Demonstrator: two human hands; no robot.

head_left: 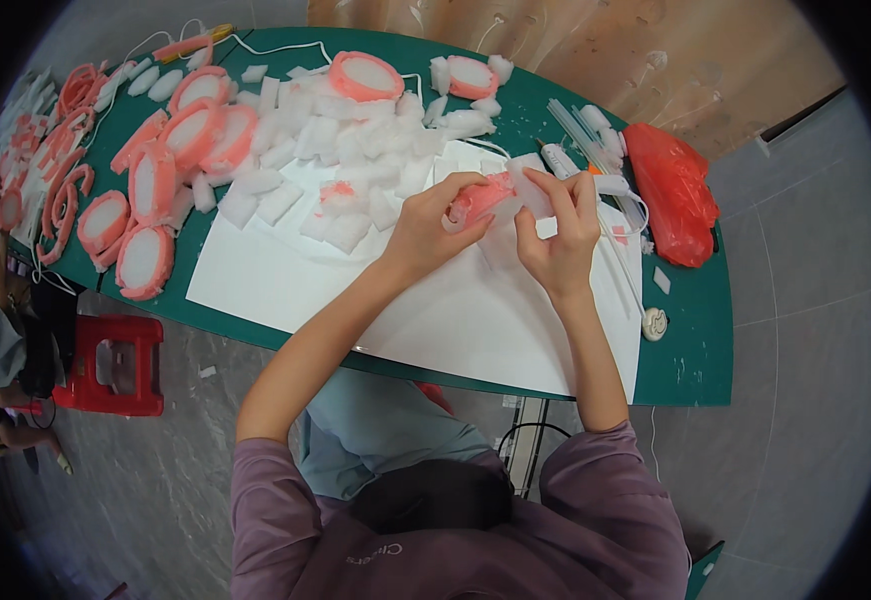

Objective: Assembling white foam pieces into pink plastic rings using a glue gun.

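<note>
Pink piece, held in the left hand, slants up rightward, its end just beside the white pad pinched by the right hand

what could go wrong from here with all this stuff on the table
The left hand is close to the loose white pile and might knock pieces out of place. The pink piece is pinched in its fingers and could get squashed if gripped too hard. The red bag lies by the table's right edge and may slip off if bumped.
</note>
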